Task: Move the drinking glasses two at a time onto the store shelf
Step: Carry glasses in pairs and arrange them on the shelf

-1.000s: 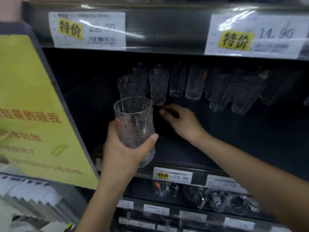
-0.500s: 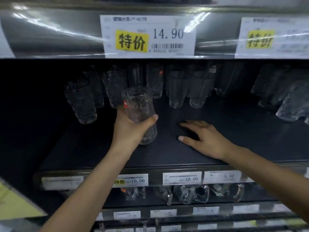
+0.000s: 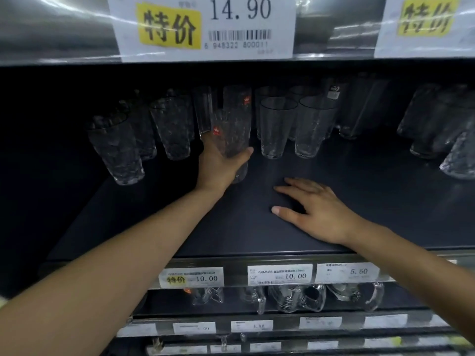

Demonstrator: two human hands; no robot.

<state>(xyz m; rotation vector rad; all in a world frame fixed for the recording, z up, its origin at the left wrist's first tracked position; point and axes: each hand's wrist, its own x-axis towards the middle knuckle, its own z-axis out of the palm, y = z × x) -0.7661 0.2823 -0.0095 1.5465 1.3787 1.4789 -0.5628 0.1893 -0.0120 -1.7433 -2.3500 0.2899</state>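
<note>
My left hand (image 3: 218, 165) is wrapped round a textured drinking glass (image 3: 232, 140), thumb across the front, fingers hidden behind it, a small red sticker showing near the rim. The glass stands upright, deep in on the dark store shelf (image 3: 385, 201); whether its base is down on the deck I can't tell from here. My right hand (image 3: 313, 211) holds nothing: palm down, fingers straight and spread, low over the bare middle of the shelf, well apart from any glass. Just behind the held glass is a taller one with the same red sticker. To its left, three textured glasses (image 3: 172, 127) stand in a loose group; to its right, a pair of smooth glasses (image 3: 276, 127) side by side, with more glasses in shadow farther right. Overhead, a price tag (image 3: 203, 27) reads 14.90. On the shelf's front edge, small tags (image 3: 191, 277) read 10.00 and 5.50, with handled glass mugs (image 3: 295, 298) one level below.
</note>
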